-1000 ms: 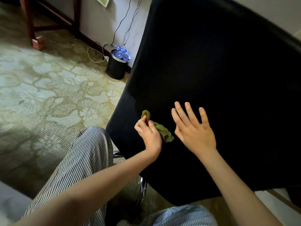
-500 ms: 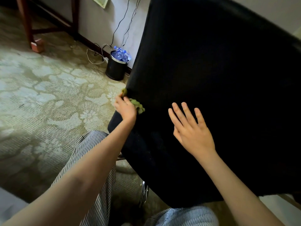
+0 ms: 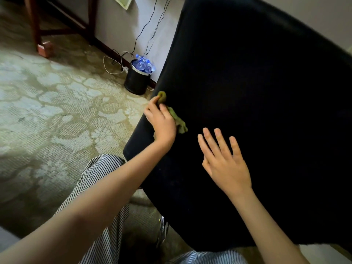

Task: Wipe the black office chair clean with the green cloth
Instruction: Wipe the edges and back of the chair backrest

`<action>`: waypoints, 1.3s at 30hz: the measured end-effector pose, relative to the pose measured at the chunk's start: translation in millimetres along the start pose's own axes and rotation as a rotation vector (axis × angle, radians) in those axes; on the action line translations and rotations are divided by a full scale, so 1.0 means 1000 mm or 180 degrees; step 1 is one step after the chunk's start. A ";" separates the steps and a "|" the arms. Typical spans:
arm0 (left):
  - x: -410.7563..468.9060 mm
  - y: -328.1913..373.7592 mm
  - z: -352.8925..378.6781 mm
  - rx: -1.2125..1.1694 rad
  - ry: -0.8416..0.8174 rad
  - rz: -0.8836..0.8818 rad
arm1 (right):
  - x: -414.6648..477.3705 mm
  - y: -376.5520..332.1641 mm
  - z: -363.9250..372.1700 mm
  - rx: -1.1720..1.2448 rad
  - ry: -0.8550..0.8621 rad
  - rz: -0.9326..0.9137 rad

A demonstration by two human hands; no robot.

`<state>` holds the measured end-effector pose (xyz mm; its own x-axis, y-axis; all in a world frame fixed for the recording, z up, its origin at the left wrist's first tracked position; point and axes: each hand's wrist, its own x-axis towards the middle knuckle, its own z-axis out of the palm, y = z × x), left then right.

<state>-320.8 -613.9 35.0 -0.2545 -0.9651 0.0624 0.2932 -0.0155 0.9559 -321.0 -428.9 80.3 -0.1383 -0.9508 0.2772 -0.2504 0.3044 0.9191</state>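
Note:
The black office chair (image 3: 257, 111) fills the right half of the view, its broad dark fabric surface tilted toward me. My left hand (image 3: 162, 122) grips the crumpled green cloth (image 3: 178, 121) against the chair's left edge; cloth sticks out above the fingertips and to the right of the palm. My right hand (image 3: 224, 164) lies flat on the chair fabric with fingers straight and spread, a short way right of the cloth and apart from it.
A black waste bin (image 3: 137, 80) full of clear plastic bottles stands by the wall just left of the chair. Cables trail down the wall behind it. A wooden table leg (image 3: 39, 29) stands far left on patterned carpet (image 3: 57, 111). My striped trouser legs (image 3: 99, 187) are below.
My left hand slid the cloth up along the chair's left edge, then came back down a little and to the right. My right hand stayed pressed on the fabric.

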 end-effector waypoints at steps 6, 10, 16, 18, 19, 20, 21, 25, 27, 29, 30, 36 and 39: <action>0.051 -0.019 -0.005 0.0110 0.0072 -0.0456 | 0.012 -0.004 -0.008 0.0186 -0.0106 0.0045; 0.066 -0.054 -0.016 0.0487 -0.0074 -0.1137 | 0.020 -0.009 -0.011 0.0340 -0.0184 0.0116; 0.038 -0.082 -0.019 0.0685 -0.0013 -0.1739 | 0.029 -0.012 -0.010 0.0261 -0.0286 0.0107; 0.025 -0.079 -0.015 0.0621 -0.0035 -0.1658 | 0.031 -0.012 -0.011 0.0186 -0.0330 0.0084; 0.019 -0.075 -0.013 0.0544 -0.0067 -0.1611 | 0.032 -0.012 -0.011 0.0149 -0.0344 0.0069; 0.014 -0.071 -0.011 0.0449 -0.0107 -0.1537 | 0.032 -0.013 -0.012 0.0106 -0.0359 0.0058; 0.011 -0.063 -0.009 0.0360 -0.0158 -0.1410 | 0.034 -0.013 -0.012 0.0079 -0.0377 0.0049; 0.009 -0.032 0.005 0.0156 -0.0283 -0.0659 | 0.038 -0.013 -0.015 0.0158 -0.0428 0.0041; 0.015 -0.023 0.011 0.0110 -0.0325 -0.0355 | 0.038 -0.013 -0.014 0.0293 -0.0423 0.0108; 0.026 -0.025 0.010 0.0148 -0.0343 -0.0008 | 0.037 -0.017 -0.014 0.0416 -0.0462 0.0182; 0.034 -0.030 0.009 0.0187 -0.0358 0.0156 | 0.038 -0.020 -0.014 0.0447 -0.0475 0.0213; 0.072 -0.071 0.001 0.0382 -0.0494 -0.0058 | 0.049 -0.029 -0.016 0.0355 -0.0468 0.0272; 0.065 -0.091 -0.003 0.0662 -0.0382 -0.0441 | 0.052 -0.030 -0.016 0.0309 -0.0477 0.0270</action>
<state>-361.7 -675.6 -48.8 -0.3901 -0.9194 -0.0512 0.0557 -0.0791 0.9953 -305.0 -488.2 71.1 -0.3022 -0.9044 0.3012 -0.3221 0.3942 0.8607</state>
